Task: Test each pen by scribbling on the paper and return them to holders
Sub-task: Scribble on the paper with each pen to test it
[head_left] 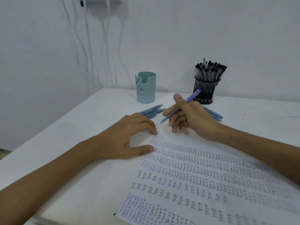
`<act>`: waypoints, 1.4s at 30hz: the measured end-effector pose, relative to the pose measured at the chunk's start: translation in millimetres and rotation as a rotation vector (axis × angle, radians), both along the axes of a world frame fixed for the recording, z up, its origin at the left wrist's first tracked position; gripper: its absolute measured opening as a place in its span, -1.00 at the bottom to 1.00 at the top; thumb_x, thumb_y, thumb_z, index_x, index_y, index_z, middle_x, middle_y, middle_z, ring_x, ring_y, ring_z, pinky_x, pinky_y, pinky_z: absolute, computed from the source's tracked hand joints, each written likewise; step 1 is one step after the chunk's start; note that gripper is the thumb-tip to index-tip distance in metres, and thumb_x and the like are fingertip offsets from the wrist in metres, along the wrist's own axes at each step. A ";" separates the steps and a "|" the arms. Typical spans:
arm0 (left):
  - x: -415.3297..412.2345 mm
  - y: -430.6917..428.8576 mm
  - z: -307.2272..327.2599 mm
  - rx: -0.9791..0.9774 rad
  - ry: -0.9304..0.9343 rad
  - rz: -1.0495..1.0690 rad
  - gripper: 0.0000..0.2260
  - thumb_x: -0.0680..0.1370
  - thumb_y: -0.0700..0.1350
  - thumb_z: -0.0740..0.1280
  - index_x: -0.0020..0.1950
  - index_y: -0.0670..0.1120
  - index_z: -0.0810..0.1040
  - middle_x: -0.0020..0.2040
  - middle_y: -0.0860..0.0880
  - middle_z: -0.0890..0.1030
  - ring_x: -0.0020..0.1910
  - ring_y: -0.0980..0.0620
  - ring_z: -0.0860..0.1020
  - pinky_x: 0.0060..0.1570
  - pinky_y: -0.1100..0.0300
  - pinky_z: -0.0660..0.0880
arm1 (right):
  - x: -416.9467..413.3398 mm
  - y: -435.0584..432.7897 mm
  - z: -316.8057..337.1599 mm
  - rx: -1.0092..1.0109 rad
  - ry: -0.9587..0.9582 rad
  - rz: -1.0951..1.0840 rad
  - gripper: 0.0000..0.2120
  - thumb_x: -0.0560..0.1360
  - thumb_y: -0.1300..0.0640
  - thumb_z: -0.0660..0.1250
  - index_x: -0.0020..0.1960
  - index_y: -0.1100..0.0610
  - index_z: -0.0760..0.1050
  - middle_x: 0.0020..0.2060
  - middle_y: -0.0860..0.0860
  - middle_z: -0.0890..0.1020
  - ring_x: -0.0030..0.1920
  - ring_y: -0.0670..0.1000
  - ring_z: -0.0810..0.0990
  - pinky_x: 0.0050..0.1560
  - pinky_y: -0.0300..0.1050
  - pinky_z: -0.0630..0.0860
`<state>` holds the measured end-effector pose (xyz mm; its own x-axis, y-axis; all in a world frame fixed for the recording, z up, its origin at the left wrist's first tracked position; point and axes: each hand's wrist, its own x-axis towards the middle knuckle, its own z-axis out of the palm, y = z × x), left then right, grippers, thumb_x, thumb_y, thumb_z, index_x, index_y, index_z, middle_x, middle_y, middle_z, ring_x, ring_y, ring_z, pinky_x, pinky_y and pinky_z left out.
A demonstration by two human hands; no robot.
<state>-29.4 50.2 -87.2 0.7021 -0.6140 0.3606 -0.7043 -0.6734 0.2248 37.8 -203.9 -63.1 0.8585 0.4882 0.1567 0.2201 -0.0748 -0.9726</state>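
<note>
Paper packed with rows of handwritten "TEST" in black and blue ink, lying between both forearms. Left hand relaxed, grasping nothing, fingertips and thumb resting on paper's far corner. Right hand grips blue pen between thumb and fingers, just beyond paper's far edge. Pen's long axis diagonal: tip points down toward left hand's fingertips, tail points up toward black mesh holder behind right hand. Pen slim, translucent blue. Loose blue pens lie just beyond left hand; pale blue holder farther behind them.
</note>
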 end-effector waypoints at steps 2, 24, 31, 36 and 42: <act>0.4 0.2 -0.5 -0.004 -0.006 -0.003 -0.63 0.59 0.23 0.38 0.29 0.05 0.58 0.29 0.20 0.54 0.34 0.15 0.46 0.28 0.00 0.42 | -2.9 1.6 -3.3 -0.019 0.013 0.038 -0.64 0.64 0.01 0.29 0.05 0.33 0.62 -0.26 0.23 0.67 -0.39 0.09 0.63 -0.52 -0.23 0.42; 1.4 0.6 -2.8 0.005 0.005 -0.014 -0.65 0.61 0.19 0.38 0.31 0.05 0.55 0.31 0.21 0.52 0.36 0.15 0.47 0.33 0.01 0.39 | -15.2 0.4 -6.7 -0.274 -0.160 0.092 -0.83 0.50 0.35 0.39 -0.23 0.18 0.55 -0.40 0.12 0.63 -0.43 -0.03 0.51 -0.34 -0.14 0.45; -0.3 -1.2 0.2 0.030 0.002 -0.039 -0.71 0.63 0.17 0.34 0.33 0.14 0.57 0.31 0.17 0.51 0.35 0.10 0.46 0.32 -0.01 0.38 | -15.7 -0.7 -8.4 -0.282 -0.183 0.092 -0.84 0.49 0.35 0.42 -0.23 0.17 0.58 -0.41 0.05 0.64 -0.37 -0.03 0.57 -0.21 -0.15 0.52; -0.4 -0.6 -1.0 0.033 0.007 -0.035 -0.71 0.64 0.18 0.32 0.32 0.15 0.57 0.31 0.15 0.51 0.35 0.08 0.46 0.31 -0.05 0.38 | -17.3 0.1 -7.1 -0.298 -0.193 0.100 -0.83 0.50 0.34 0.42 -0.23 0.15 0.58 -0.41 -0.03 0.64 -0.37 -0.09 0.56 -0.23 -0.21 0.50; -0.8 -1.2 -0.4 0.030 0.008 -0.035 -0.71 0.64 0.18 0.32 0.32 0.15 0.57 0.30 0.15 0.50 0.34 0.09 0.46 0.31 -0.05 0.38 | -17.4 0.3 -6.8 -0.298 -0.203 0.085 -0.85 0.50 0.33 0.42 -0.22 0.15 0.59 -0.40 0.06 0.64 -0.35 -0.04 0.57 -0.20 -0.08 0.54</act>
<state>-30.2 49.0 -87.6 0.6828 -0.6486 0.3364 -0.7259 -0.6548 0.2108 20.3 -203.5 -69.8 0.7788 0.6066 0.1597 0.4241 -0.3216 -0.8466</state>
